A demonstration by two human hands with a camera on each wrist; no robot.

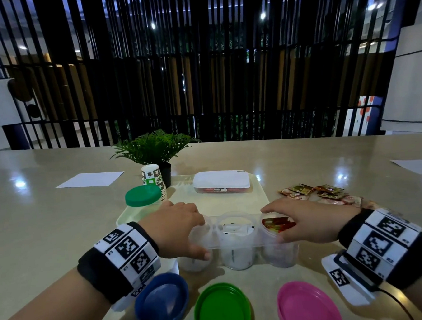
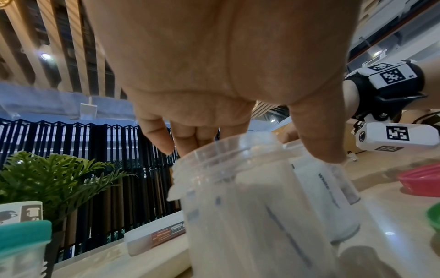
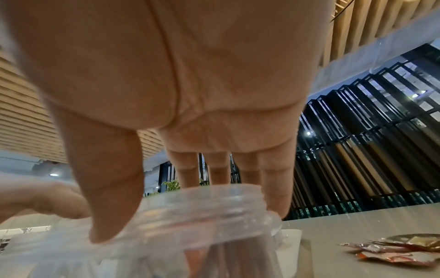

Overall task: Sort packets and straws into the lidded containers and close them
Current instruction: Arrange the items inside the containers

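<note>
Three clear jars stand in a row in a clear holder (image 1: 237, 243) at the table's front. My left hand (image 1: 182, 226) grips the left jar (image 1: 195, 261), fingers behind and thumb in front; the left wrist view shows the hand (image 2: 214, 116) over this jar (image 2: 238, 206), which holds white packets. The middle jar (image 1: 236, 254) also holds white packets. My right hand (image 1: 305, 222) grips the right jar (image 1: 281, 254), which holds red packets (image 1: 278, 223); in the right wrist view the hand (image 3: 202, 131) spans its rim (image 3: 202, 216). Loose packets (image 1: 315, 191) lie to the right.
Blue (image 1: 161, 301), green (image 1: 222, 307) and pink (image 1: 309, 304) lids lie upside down at the front edge. Behind the jars a pale tray (image 1: 232, 203) carries a white lidded box (image 1: 221, 181) and a green-lidded jar (image 1: 143, 196). Paper cups (image 1: 153, 175) and a plant (image 1: 154, 146) stand beyond.
</note>
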